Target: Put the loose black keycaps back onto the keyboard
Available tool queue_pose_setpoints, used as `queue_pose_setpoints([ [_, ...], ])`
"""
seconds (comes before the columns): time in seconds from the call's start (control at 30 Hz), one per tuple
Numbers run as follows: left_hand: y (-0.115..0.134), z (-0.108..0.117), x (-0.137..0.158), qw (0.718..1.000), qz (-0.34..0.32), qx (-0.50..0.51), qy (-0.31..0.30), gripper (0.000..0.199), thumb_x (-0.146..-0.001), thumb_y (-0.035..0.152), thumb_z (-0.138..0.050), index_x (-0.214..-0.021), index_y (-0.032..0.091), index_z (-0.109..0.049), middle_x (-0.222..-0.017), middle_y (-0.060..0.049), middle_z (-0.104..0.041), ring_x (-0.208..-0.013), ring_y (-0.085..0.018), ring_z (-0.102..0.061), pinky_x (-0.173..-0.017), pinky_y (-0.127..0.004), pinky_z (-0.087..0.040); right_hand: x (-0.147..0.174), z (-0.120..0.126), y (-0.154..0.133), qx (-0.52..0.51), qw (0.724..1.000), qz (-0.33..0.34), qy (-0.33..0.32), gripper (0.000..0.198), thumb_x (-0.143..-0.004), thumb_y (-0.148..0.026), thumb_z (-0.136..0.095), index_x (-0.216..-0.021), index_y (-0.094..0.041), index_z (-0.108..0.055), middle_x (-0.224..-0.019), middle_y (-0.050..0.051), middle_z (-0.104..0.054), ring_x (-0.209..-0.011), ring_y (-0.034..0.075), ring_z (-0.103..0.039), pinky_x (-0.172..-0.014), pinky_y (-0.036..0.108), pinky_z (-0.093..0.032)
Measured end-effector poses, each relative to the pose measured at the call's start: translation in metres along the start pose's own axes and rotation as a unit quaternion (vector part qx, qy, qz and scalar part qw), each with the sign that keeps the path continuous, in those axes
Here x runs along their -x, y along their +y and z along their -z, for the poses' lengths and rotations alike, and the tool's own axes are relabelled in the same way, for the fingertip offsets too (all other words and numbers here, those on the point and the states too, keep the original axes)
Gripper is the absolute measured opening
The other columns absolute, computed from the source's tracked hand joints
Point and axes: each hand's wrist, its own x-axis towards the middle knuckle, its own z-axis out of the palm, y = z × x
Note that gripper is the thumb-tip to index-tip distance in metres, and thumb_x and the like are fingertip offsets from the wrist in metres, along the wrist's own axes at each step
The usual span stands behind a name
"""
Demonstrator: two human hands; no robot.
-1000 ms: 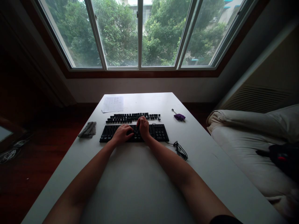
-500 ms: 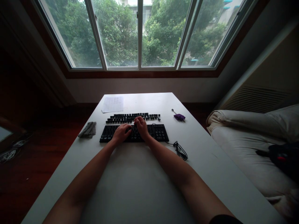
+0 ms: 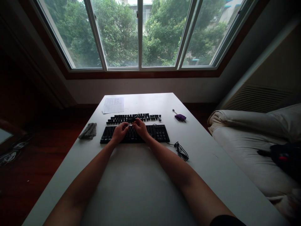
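Note:
A black keyboard [image 3: 161, 133] lies on the white table, with loose black keycaps [image 3: 117, 119] in rows just behind it. Above the keyboard's middle, my right hand [image 3: 141, 129] is closed on a small dark tool with thin wire ends, seemingly a keycap puller [image 3: 134, 118]. My left hand [image 3: 120, 132] is beside it over the left half of the keyboard, thumb and fingers pinched together. Whatever the left fingertips hold is too small to make out. Both hands partly cover the keys.
A printed sheet [image 3: 113, 105] lies at the table's back left, and a grey cloth [image 3: 88, 131] at the left edge. To the right are a purple pouch [image 3: 180, 117], a small brush [image 3: 174, 111] and the bundled cable [image 3: 181, 152]. A pale sofa [image 3: 242, 141] stands beyond.
My left hand has lifted from the keys, its fingers drawing into a pinch near the right. My right hand has turned slightly, bringing the puller's wire ends into view.

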Motion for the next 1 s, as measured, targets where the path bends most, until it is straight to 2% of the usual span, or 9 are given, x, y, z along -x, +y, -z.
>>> queue_pose_setpoints([
  [0.2,-0.003,-0.001,0.0,1.0,-0.006,0.011,-0.007,0.027,-0.088,0.033,-0.061,-0.112,0.021,-0.067,-0.102,-0.005,-0.072,-0.084,-0.02,-0.066,-0.079,-0.034,-0.053,0.002,0.0,-0.003,0.011,1.0,0.009,-0.013,0.021,-0.083,-0.043,-0.061,-0.086,-0.024,-0.053,-0.073,-0.002,-0.063,-0.062,0.015,-0.06,-0.06,0.026,-0.048],
  [0.57,-0.007,0.001,-0.004,0.996,-0.007,0.084,-0.033,0.028,-0.089,0.034,-0.061,-0.113,0.021,-0.068,-0.107,-0.006,-0.071,-0.084,-0.018,-0.066,-0.078,-0.033,-0.053,0.001,0.002,-0.005,-0.004,1.0,0.005,-0.017,0.018,-0.083,-0.041,-0.06,-0.082,-0.024,-0.053,-0.074,-0.001,-0.065,-0.064,0.016,-0.061,-0.062,0.028,-0.048],
  [0.73,-0.011,0.003,-0.005,0.992,0.013,0.127,-0.021,0.031,-0.088,0.038,-0.062,-0.113,0.02,-0.068,-0.102,-0.006,-0.072,-0.085,-0.019,-0.067,-0.076,-0.031,-0.052,0.001,0.002,-0.005,-0.027,0.999,-0.006,-0.022,0.019,-0.079,-0.04,-0.062,-0.086,-0.023,-0.056,-0.078,0.0,-0.065,-0.068,0.016,-0.061,-0.064,0.028,-0.05],
  [0.87,-0.008,0.008,-0.004,0.987,0.033,0.154,-0.035,0.034,-0.088,0.039,-0.063,-0.116,0.021,-0.067,-0.092,-0.004,-0.072,-0.081,-0.018,-0.066,-0.072,-0.029,-0.05,0.001,0.001,-0.001,-0.044,0.999,0.001,-0.022,0.017,-0.078,-0.037,-0.063,-0.086,-0.022,-0.058,-0.079,-0.001,-0.066,-0.068,0.015,-0.061,-0.065,0.028,-0.05],
  [1.0,-0.006,0.012,-0.003,0.983,0.021,0.174,-0.055,0.029,-0.089,0.039,-0.063,-0.109,0.02,-0.069,-0.097,-0.004,-0.072,-0.085,-0.017,-0.065,-0.076,-0.029,-0.05,0.0,0.001,0.004,-0.041,0.999,0.004,-0.02,0.016,-0.076,-0.034,-0.065,-0.085,-0.022,-0.059,-0.076,-0.001,-0.066,-0.064,0.015,-0.061,-0.064,0.028,-0.05],
])
